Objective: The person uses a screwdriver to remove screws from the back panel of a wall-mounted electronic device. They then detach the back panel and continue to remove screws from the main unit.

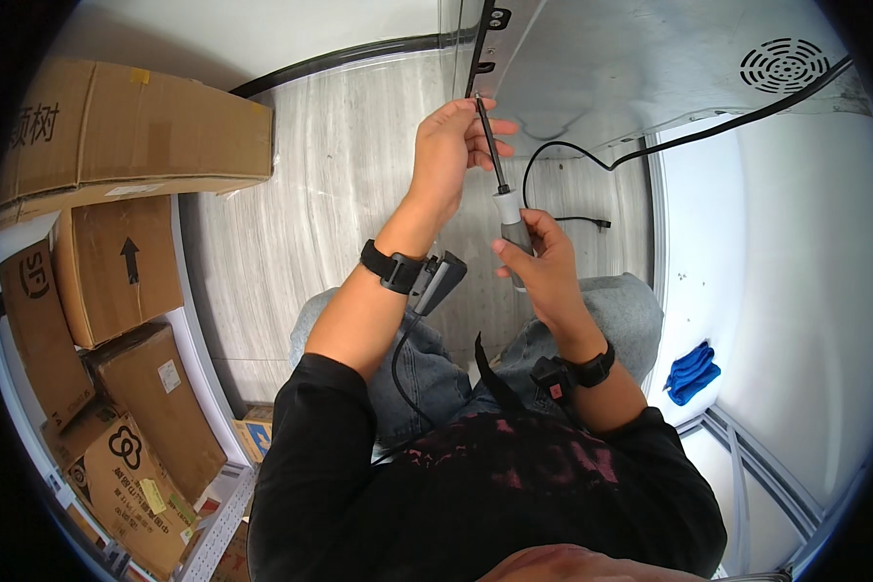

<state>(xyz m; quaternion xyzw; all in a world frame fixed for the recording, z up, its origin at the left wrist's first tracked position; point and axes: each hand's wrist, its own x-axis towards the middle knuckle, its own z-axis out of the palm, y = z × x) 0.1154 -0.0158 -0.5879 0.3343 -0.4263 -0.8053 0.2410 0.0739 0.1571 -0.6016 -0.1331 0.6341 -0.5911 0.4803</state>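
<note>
A screwdriver (514, 233) with a grey and white handle and a long dark shaft slants up toward the edge of a grey metal panel (592, 73). My right hand (550, 274) is wrapped round its handle. At the far end of the shaft, my left hand (448, 145) pinches with thumb and forefinger close to the tip, its other fingers loosely spread behind the shaft. Whatever small piece sits in that pinch is too small to make out. Dark brackets with holes (495, 19) line the panel edge just beyond the tip.
A black cable (718, 128) runs across the panel and loops to a plug (601, 224) on the wood-look floor (330, 145). Cardboard boxes (165, 126) are stacked on the left. On the right, a blue cloth (693, 373) lies on a white surface. The panel has a round vent (784, 66).
</note>
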